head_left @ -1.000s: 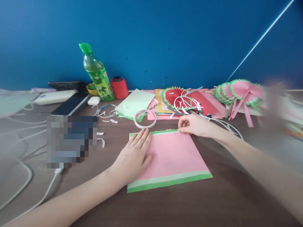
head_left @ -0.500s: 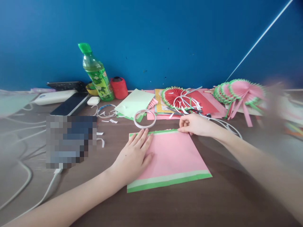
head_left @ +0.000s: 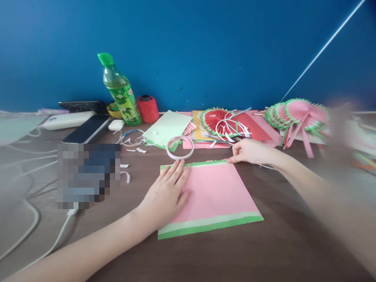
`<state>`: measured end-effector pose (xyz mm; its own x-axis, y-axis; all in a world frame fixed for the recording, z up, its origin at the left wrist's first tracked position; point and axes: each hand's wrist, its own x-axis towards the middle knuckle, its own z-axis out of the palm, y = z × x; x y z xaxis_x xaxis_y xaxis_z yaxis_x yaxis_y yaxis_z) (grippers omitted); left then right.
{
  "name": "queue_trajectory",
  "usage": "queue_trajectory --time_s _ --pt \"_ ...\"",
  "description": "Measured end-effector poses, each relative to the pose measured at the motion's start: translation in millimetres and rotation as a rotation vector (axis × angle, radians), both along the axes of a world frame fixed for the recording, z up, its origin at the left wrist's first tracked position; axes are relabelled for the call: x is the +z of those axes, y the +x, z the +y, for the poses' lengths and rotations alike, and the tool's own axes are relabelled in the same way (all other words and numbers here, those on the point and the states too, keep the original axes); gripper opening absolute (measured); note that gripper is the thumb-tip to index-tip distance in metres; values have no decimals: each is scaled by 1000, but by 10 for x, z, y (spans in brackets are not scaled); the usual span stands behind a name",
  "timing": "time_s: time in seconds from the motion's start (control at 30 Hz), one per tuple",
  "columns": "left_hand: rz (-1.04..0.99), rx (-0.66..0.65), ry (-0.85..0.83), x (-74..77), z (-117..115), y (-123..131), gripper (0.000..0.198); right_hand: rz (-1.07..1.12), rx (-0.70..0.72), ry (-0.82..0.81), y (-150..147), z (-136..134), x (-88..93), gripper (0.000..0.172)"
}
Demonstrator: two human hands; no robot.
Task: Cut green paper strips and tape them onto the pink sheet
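A pink paper sheet (head_left: 214, 192) with pale and bright green bands along its near and far edges lies flat on the brown table. My left hand (head_left: 169, 194) rests on its left side, palm down and fingers stretched out, touching the far green band. At the far right corner, my right hand (head_left: 243, 151) has curled fingers, with the thumb and fingertips closed at the paper's edge; their exact grip is partly hidden. A roll of tape (head_left: 192, 150) stands just beyond the sheet. Behind my right hand, dark scissors (head_left: 219, 140) are partly covered.
Beyond lie pale green paper (head_left: 166, 127), a red pleated paper fan (head_left: 213, 121) and white strips. More pleated fans (head_left: 305, 111) sit at right. A green bottle (head_left: 122, 96) and red thread spool (head_left: 147, 109) stand at back left. Phones and cables (head_left: 37, 219) occupy the left.
My right hand has slid a little to the right along the far edge to the corner, uncovering more of the green band and scissors. My left hand and the paper have stayed put.
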<state>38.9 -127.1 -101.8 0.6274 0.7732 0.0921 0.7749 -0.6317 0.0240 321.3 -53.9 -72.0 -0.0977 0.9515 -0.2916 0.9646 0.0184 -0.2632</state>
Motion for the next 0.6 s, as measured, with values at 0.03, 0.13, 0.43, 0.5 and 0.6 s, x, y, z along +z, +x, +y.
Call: queue_trajectory --time_s 0.03,0.13,0.43,0.5,0.6 --pt "-3 1 -6 5 -2 0 50 1 5 -10 17 5 9 39" --pt "-3 4 -16 13 -9 -1 51 17 12 -45 62 11 60 37" --pt "30 -2 -50 24 1 -4 53 188 42 210 -54 -82 140 31" --pt "38 0 -54 28 2 -2 53 208 12 276 -84 -95 147 28" --pt "38 -7 -30 35 -1 -1 53 217 -11 383 -174 -121 120 27"
